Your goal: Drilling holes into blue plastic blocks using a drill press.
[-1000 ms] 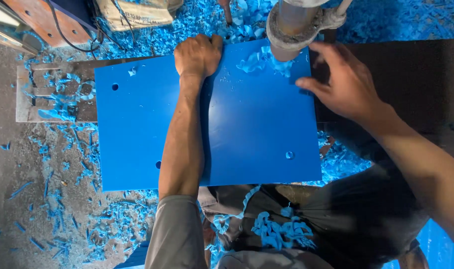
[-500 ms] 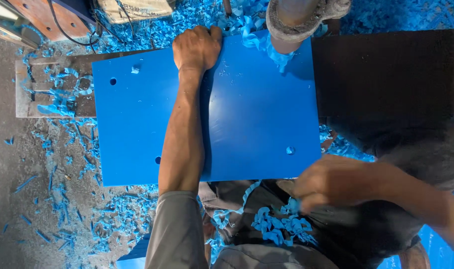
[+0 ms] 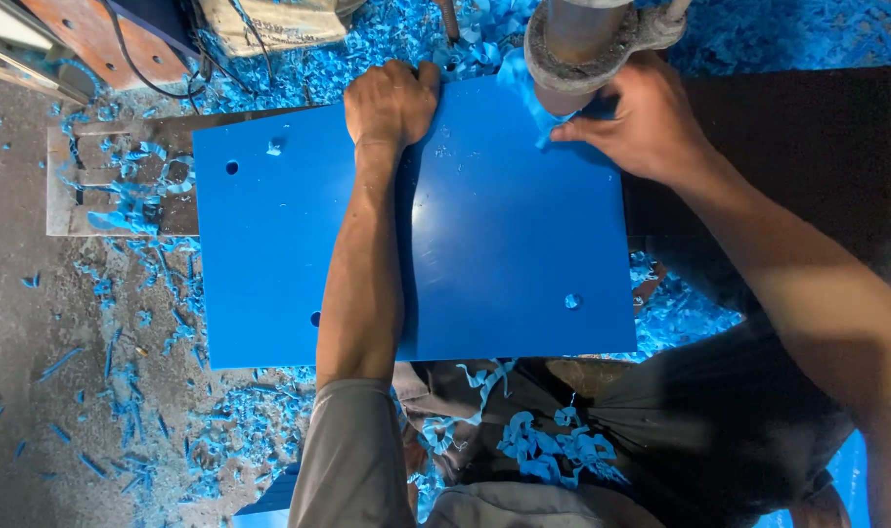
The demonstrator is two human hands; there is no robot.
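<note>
The right hand (image 3: 651,122) has come back up from the near edge to the blue sheet (image 3: 504,254)'s far edge, fingers spread flat on it (gripping nothing). The left hand (image 3: 391,103) curls over that edge; the sheet lies across the desk (image 3: 807,147).

No packages, labels, signs or screens in view. Nothing on the worktop or on the floor around it bears a sticker, tag or printed face.
</note>
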